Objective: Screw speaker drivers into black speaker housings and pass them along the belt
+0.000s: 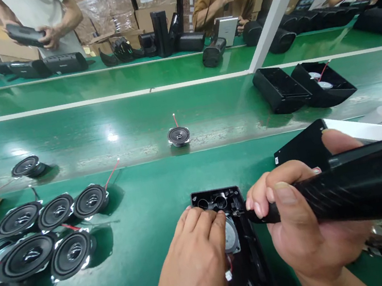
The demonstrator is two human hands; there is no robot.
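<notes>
green bench [139, 184], hands [193, 261] [302, 227] on screwdriver [365, 186], speaker housing [250, 270]

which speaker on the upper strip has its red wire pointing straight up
The middle speaker, sitting alone, wire upright; the left speaker trails its wire low.

The bare left hand [192, 256] lay palm-down, its slightly curved fingers [208, 219] pressed close together, forearm reaching in from the lower edge. The bare right hand [302, 227] curled tightly in a power grip, its thumb [284, 193] on top.
</notes>
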